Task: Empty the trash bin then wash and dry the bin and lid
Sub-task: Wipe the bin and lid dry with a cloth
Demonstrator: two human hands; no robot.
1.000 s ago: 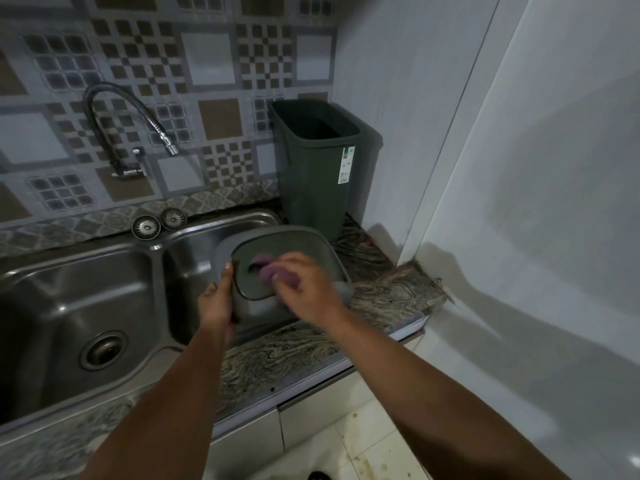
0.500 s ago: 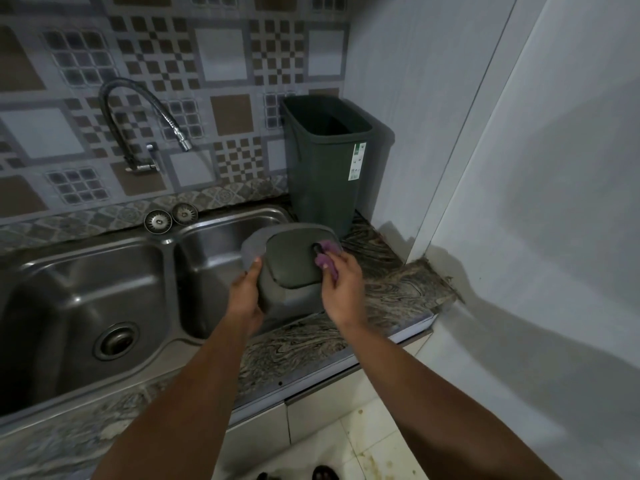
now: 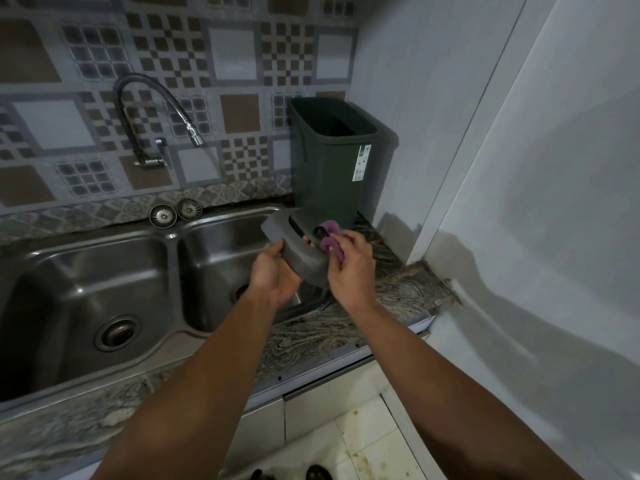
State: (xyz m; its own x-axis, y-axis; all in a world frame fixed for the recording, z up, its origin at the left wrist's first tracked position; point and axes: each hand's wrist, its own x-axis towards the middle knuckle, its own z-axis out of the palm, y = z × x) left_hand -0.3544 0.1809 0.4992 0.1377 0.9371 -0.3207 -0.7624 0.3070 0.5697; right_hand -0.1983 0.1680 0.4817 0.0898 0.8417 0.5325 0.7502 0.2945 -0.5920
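The dark green trash bin (image 3: 332, 168) stands upright and lidless on the counter in the back right corner. In front of it, over the right sink basin, my left hand (image 3: 273, 271) grips the near left edge of the grey bin lid (image 3: 298, 251), which is tilted. A purple cloth (image 3: 330, 239) is bunched in the fingers of my right hand (image 3: 349, 268) and pressed against the lid's upper right part, near its opening.
A double steel sink (image 3: 104, 278) fills the left, with a flexible tap (image 3: 145, 109) on the tiled wall and two strainers (image 3: 176, 212) on the back ledge. Marble counter (image 3: 398, 289) lies to the right, ending at a white wall. White cabinet fronts sit below.
The lid has been turned and lifted from lying over the basin to a tilted hold. My right hand with the cloth moved from the lid's centre to its upper right edge.
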